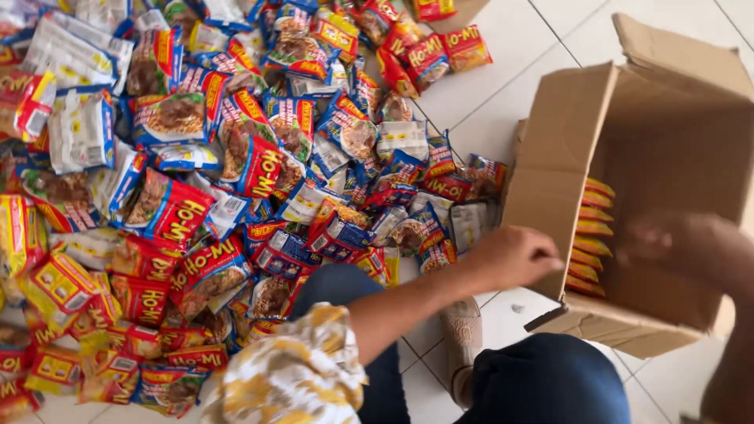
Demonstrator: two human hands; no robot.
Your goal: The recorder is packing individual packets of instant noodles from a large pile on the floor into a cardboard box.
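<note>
A cardboard box [675, 141] lies on its side on the white tiled floor at the right, its mouth facing me. A row of orange and yellow noodle packets [591, 235] stands stacked against its inner left wall. My left hand [512, 256] reaches from a flowery sleeve and curls its fingers over the box's left wall near the lower corner. My right hand [674, 242] is inside the box, just right of the stacked packets. It is blurred by motion, and no packet shows in it.
A big loose heap of red, blue, yellow and white noodle packets [204, 180] covers the floor at the left and centre. My knees in dark blue trousers [542, 381] are at the bottom. The box's flaps [667, 43] stick out at the top and bottom.
</note>
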